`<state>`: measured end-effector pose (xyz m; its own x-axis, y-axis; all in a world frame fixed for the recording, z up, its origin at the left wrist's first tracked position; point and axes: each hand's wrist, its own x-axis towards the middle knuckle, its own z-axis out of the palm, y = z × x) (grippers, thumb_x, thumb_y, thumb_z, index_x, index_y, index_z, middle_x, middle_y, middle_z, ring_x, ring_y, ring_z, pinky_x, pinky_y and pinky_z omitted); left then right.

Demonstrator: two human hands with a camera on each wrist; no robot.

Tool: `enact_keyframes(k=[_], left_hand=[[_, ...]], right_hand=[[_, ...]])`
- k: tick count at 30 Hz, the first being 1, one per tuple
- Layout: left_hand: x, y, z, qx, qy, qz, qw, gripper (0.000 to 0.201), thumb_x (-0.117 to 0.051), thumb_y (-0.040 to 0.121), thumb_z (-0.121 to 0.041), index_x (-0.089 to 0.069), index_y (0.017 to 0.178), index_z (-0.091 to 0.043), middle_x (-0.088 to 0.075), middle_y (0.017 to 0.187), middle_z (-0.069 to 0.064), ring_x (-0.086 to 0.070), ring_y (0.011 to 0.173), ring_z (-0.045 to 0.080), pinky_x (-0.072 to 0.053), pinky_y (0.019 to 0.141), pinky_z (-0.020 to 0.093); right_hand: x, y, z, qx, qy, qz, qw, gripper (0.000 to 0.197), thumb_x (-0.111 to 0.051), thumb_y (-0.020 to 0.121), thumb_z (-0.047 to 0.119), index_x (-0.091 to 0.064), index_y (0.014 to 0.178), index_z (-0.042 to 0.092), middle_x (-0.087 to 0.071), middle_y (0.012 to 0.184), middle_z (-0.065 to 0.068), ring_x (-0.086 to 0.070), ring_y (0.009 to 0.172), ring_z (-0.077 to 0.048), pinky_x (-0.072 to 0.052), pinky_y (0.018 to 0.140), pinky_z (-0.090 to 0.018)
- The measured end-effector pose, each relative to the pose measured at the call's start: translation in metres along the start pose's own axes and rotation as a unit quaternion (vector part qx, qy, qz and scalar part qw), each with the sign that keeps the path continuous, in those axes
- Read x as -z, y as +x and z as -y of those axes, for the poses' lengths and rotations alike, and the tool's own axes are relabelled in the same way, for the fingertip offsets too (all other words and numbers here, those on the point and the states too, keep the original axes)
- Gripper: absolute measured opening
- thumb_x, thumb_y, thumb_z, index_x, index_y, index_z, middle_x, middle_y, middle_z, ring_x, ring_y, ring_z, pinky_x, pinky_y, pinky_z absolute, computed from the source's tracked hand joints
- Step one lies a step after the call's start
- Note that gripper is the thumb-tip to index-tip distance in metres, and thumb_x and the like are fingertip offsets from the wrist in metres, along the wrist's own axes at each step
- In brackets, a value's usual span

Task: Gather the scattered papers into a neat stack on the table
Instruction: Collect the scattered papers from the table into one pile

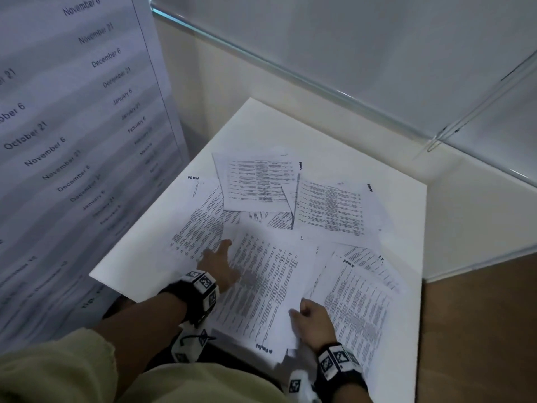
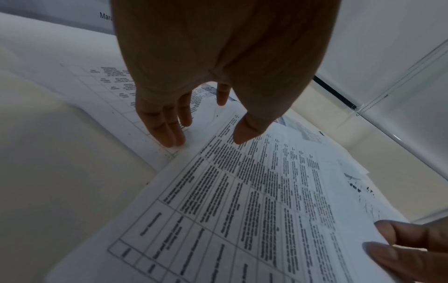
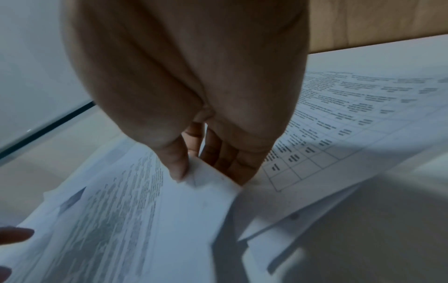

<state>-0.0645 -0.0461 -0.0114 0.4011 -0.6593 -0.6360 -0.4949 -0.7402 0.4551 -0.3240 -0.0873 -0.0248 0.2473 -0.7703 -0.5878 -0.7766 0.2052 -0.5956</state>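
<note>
Several printed sheets lie scattered and overlapping on a white table (image 1: 305,132). Two tabled sheets (image 1: 258,184) (image 1: 331,210) lie farther back, one sheet (image 1: 200,222) at the left and another (image 1: 357,309) at the right. My left hand (image 1: 220,257) (image 2: 201,134) is spread with straight fingers over the left edge of the big near sheet (image 1: 261,286) (image 2: 242,201), its fingertips on the paper beside it. My right hand (image 1: 308,312) (image 3: 194,172) pinches that big sheet's near right corner (image 3: 208,178) between thumb and fingers, lifting it slightly.
A tall poster (image 1: 72,141) printed with dates stands close along the table's left side. Glass panels (image 1: 348,53) and a low ledge run behind the table. Wooden floor (image 1: 479,330) shows past the table's right edge. Bare tabletop shows at the far corner.
</note>
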Motion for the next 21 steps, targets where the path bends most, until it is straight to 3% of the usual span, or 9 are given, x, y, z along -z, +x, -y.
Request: enact_keyframes(k=[3, 7, 9, 11, 14, 17, 19, 21], left_hand=[[-0.001, -0.004, 0.001, -0.005, -0.005, -0.001, 1.000, 0.075, -0.065, 0.083, -0.038, -0.020, 0.144, -0.035, -0.038, 0.136, 0.022, -0.059, 0.109, 0.038, -0.053, 0.094, 0.048], [-0.006, -0.005, -0.001, -0.037, -0.018, -0.015, 0.999, 0.071, -0.062, 0.084, -0.036, -0.026, 0.144, -0.023, -0.059, 0.125, 0.021, -0.064, 0.097, 0.033, -0.054, 0.090, 0.044], [-0.013, -0.005, -0.006, -0.047, -0.032, -0.002, 0.998, 0.070, -0.059, 0.086, -0.036, -0.026, 0.146, -0.021, -0.065, 0.119, 0.022, -0.066, 0.092, 0.033, -0.054, 0.089, 0.040], [-0.023, -0.007, -0.014, -0.047, -0.037, 0.031, 0.998, 0.074, -0.055, 0.088, -0.040, -0.019, 0.151, -0.024, -0.067, 0.117, 0.024, -0.067, 0.099, 0.036, -0.052, 0.092, 0.039], [-0.041, -0.013, -0.035, -0.057, -0.035, 0.072, 0.995, 0.079, -0.053, 0.089, -0.043, -0.013, 0.155, -0.026, -0.062, 0.129, 0.022, -0.062, 0.114, 0.036, -0.047, 0.101, 0.039], [-0.057, -0.023, -0.059, -0.076, 0.010, 0.064, 0.995, 0.082, -0.054, 0.090, -0.043, -0.012, 0.156, -0.019, -0.043, 0.149, 0.020, -0.051, 0.130, 0.036, -0.043, 0.108, 0.042], [-0.064, -0.027, -0.068, -0.066, 0.041, 0.065, 0.995, 0.088, -0.054, 0.086, -0.056, -0.014, 0.155, -0.019, -0.034, 0.152, 0.021, -0.047, 0.134, 0.038, -0.042, 0.109, 0.047], [-0.067, -0.028, -0.070, -0.059, 0.061, 0.082, 0.993, 0.088, -0.052, 0.079, -0.066, -0.024, 0.149, -0.020, -0.036, 0.149, 0.021, -0.048, 0.131, 0.040, -0.043, 0.107, 0.050]], right_hand=[[0.005, -0.004, -0.013, 0.026, 0.040, -0.007, 0.999, 0.038, -0.065, 0.088, 0.014, -0.032, 0.069, 0.019, -0.032, 0.062, -0.002, -0.033, 0.055, -0.015, -0.034, 0.058, -0.028], [0.018, -0.018, -0.035, 0.012, 0.131, -0.047, 0.990, 0.036, -0.065, 0.090, 0.008, -0.039, 0.070, 0.023, -0.025, 0.064, -0.001, -0.025, 0.053, -0.013, -0.029, 0.059, -0.026], [0.028, -0.027, -0.050, -0.009, 0.190, -0.065, 0.980, 0.039, -0.063, 0.091, 0.006, -0.039, 0.067, 0.026, -0.023, 0.063, 0.000, -0.022, 0.053, -0.013, -0.025, 0.055, -0.025], [0.038, -0.036, -0.067, -0.042, 0.260, -0.073, 0.962, 0.042, -0.058, 0.095, 0.001, -0.035, 0.068, 0.023, -0.019, 0.061, 0.003, -0.017, 0.051, -0.012, -0.021, 0.048, -0.023], [0.053, -0.048, -0.081, -0.079, 0.345, -0.100, 0.930, 0.041, -0.052, 0.098, -0.004, -0.033, 0.070, 0.019, -0.016, 0.058, 0.005, -0.014, 0.047, -0.011, -0.016, 0.042, -0.020], [0.065, -0.055, -0.102, -0.117, 0.361, -0.147, 0.913, 0.040, -0.052, 0.098, -0.005, -0.033, 0.071, 0.018, -0.016, 0.057, 0.005, -0.015, 0.045, -0.010, -0.016, 0.044, -0.019], [0.075, -0.060, -0.117, -0.146, 0.349, -0.178, 0.909, 0.029, -0.054, 0.097, -0.002, -0.037, 0.077, 0.010, -0.019, 0.060, 0.001, -0.017, 0.047, -0.012, -0.019, 0.048, -0.021], [0.086, -0.064, -0.130, -0.177, 0.309, -0.205, 0.912, 0.019, -0.057, 0.097, 0.003, -0.044, 0.083, 0.006, -0.029, 0.060, -0.007, -0.024, 0.050, -0.016, -0.023, 0.048, -0.022]])
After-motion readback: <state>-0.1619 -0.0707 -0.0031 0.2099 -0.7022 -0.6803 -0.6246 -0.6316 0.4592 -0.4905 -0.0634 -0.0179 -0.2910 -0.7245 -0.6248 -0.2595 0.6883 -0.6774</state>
